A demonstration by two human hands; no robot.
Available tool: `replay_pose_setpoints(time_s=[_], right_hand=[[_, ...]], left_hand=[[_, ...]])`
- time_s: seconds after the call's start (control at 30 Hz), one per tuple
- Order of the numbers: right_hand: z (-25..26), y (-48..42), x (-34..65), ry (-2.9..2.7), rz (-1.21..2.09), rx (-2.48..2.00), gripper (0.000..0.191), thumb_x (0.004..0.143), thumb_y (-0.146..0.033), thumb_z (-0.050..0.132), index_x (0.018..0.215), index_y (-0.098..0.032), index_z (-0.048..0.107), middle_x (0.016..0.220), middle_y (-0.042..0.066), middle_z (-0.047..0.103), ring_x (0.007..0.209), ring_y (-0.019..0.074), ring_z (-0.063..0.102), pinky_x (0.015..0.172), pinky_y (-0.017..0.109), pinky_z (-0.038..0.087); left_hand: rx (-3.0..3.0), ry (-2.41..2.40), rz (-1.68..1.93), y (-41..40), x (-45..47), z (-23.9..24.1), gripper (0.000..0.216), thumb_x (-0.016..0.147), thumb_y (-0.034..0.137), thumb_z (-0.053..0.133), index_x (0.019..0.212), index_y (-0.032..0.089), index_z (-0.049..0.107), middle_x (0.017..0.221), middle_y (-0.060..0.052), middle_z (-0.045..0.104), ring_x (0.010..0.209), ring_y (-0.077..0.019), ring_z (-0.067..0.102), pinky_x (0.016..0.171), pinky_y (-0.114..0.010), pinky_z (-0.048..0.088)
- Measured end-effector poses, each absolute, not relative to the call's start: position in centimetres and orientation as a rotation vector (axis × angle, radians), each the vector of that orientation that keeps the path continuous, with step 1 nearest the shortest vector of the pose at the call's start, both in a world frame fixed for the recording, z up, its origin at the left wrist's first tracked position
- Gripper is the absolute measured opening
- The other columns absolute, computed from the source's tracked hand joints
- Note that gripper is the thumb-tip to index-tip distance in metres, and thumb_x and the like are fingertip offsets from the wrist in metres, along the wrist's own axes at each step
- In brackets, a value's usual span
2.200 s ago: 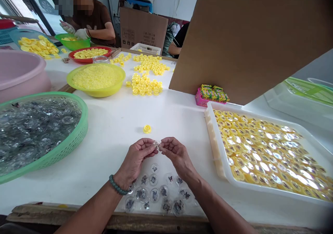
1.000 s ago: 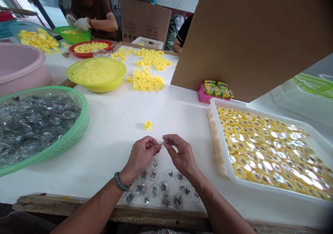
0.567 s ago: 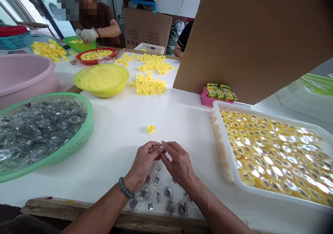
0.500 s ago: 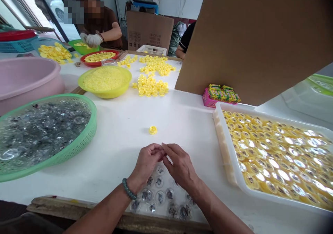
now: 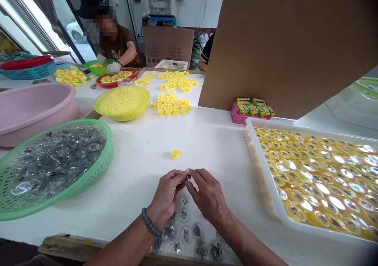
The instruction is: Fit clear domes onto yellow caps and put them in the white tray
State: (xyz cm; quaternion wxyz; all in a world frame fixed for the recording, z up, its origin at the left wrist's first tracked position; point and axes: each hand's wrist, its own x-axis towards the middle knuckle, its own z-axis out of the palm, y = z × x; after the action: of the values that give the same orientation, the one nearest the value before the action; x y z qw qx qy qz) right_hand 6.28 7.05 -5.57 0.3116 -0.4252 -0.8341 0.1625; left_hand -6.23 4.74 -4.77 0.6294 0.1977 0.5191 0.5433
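Left hand (image 5: 167,193): pinches a small printed piece (image 5: 188,176), likely steadying it.
Right hand (image 5: 210,197): fingertips at that piece; whether gripping, I cannot tell.
Clear printed discs (image 5: 186,234): spread along the table (image 5: 141,159)'s near edge, likely for reach.
Yellow cup (image 5: 175,153): just beyond, presumably handy.

Head-worn view, facing forward and down, hands (image 5: 167,196) close

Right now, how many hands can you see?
4: your left hand and right hand, meeting at a small piece; one gloved hand by the green bowl; another gloved hand at the red tray. The cardboard may hide the hand of the far arm.
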Motion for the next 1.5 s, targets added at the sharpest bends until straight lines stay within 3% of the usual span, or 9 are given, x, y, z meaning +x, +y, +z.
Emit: replay_pose_setpoints(time_s=[0.17, 0.27, 0.33, 0.47, 0.57, 0.7, 0.9, 1.07, 1.5], right_hand=[[-5.6, 8.1, 7.3, -2.064, 0.477, -1.199, 0.017, 0.082, -0.023, 0.055, 0.097, -0.021, 0.061, 0.086, 0.006, 0.061, 0.072, 0.0176, 0.058, 0.058, 0.027, 0.046], [-5.6, 8.6, 8.0, -2.015, 0.486, -1.2, 0.02, 0.08, -0.023, 0.055, 0.1, -0.022, 0.06, 0.09, 0.006, 0.061, 0.068, 0.0163, 0.058, 0.053, 0.025, 0.046], [-5.6, 8.8, 8.4, -2.004, 0.508, -1.187, 0.023, 0.081, -0.023, 0.054, 0.103, -0.023, 0.059, 0.092, 0.006, 0.061, 0.066, 0.0156, 0.058, 0.051, 0.025, 0.046], [-5.6, 9.1, 9.1, -2.015, 0.595, -1.146, 0.026, 0.082, -0.022, 0.053, 0.107, -0.024, 0.058, 0.093, 0.006, 0.06, 0.064, 0.0143, 0.057, 0.05, 0.025, 0.047], [-5.4, 9.4, 9.7, -2.062, 0.667, -1.122, 0.026, 0.081, -0.023, 0.056, 0.107, -0.025, 0.058, 0.095, 0.005, 0.06, 0.064, 0.0136, 0.057, 0.052, 0.025, 0.047], [-5.2, 9.7, 10.3, -2.168, 0.775, -1.097, 0.029, 0.079, -0.022, 0.06, 0.107, -0.025, 0.06, 0.096, 0.004, 0.061, 0.069, 0.0136, 0.058, 0.055, 0.024, 0.047], [-4.7, 9.9, 10.1, -2.323, 0.878, -1.002, 0.033, 0.079, -0.015, 0.058, 0.11, -0.027, 0.061, 0.099, 0.004, 0.061, 0.078, 0.0146, 0.058, 0.065, 0.025, 0.046], [-4.4, 10.0, 9.5, -2.49, 0.795, -0.949, 0.03, 0.083, -0.011, 0.054, 0.11, -0.023, 0.061, 0.1, 0.006, 0.061, 0.087, 0.0168, 0.058, 0.076, 0.028, 0.045], [-4.6, 10.3, 9.2, -2.666, 0.595, -1.003, 0.02, 0.086, -0.015, 0.054, 0.104, -0.019, 0.059, 0.095, 0.007, 0.06, 0.083, 0.0153, 0.059, 0.072, 0.024, 0.043]], left_hand=[[1.093, 1.771, 1.146, 6.9, -7.4, -4.0, 0.036, 0.074, 0.055, 0.057, 0.083, 0.021, 0.059, 0.077, -0.003, 0.06, 0.068, -0.0178, 0.052, 0.066, -0.03, 0.038], [1.433, 2.149, 1.11, 9.3, -9.1, -4.3, 0.047, 0.068, 0.057, 0.062, 0.099, 0.022, 0.054, 0.091, -0.006, 0.056, 0.08, -0.023, 0.052, 0.07, -0.031, 0.037], [1.598, 2.207, 0.977, 10.9, -10.0, -4.9, 0.046, 0.068, 0.053, 0.064, 0.099, 0.021, 0.054, 0.093, -0.008, 0.054, 0.088, -0.0258, 0.051, 0.071, -0.031, 0.037], [1.837, 2.068, 0.707, 12.3, -10.8, -5.9, 0.016, 0.075, 0.027, 0.059, 0.09, 0.021, 0.06, 0.088, -0.006, 0.057, 0.087, -0.0243, 0.052, 0.073, -0.031, 0.038], [1.949, 1.721, 0.822, 11.4, -10.8, -6.2, 0.022, 0.07, 0.018, 0.063, 0.091, 0.025, 0.066, 0.089, -0.006, 0.063, 0.088, -0.0247, 0.053, 0.078, -0.033, 0.038], [1.853, 1.34, 0.882, 9.4, -10.4, -6.2, 0.033, 0.067, 0.02, 0.068, 0.098, 0.029, 0.068, 0.088, -0.006, 0.068, 0.087, -0.0256, 0.054, 0.078, -0.035, 0.039], [1.549, 1.317, 0.921, 7.6, -9.4, -6.9, 0.038, 0.066, 0.02, 0.069, 0.102, 0.028, 0.067, 0.089, -0.005, 0.065, 0.075, -0.0192, 0.058, 0.067, -0.028, 0.045], [1.385, 1.183, 0.933, 7.6, -9.4, -7.5, 0.038, 0.069, 0.025, 0.067, 0.107, 0.025, 0.064, 0.095, -0.005, 0.069, 0.085, -0.0205, 0.063, 0.079, -0.031, 0.048], [1.353, 1.181, 0.915, 8.0, -10.1, -7.7, 0.032, 0.073, 0.018, 0.06, 0.105, 0.017, 0.062, 0.086, -0.004, 0.069, 0.082, -0.0167, 0.064, 0.081, -0.03, 0.051]])
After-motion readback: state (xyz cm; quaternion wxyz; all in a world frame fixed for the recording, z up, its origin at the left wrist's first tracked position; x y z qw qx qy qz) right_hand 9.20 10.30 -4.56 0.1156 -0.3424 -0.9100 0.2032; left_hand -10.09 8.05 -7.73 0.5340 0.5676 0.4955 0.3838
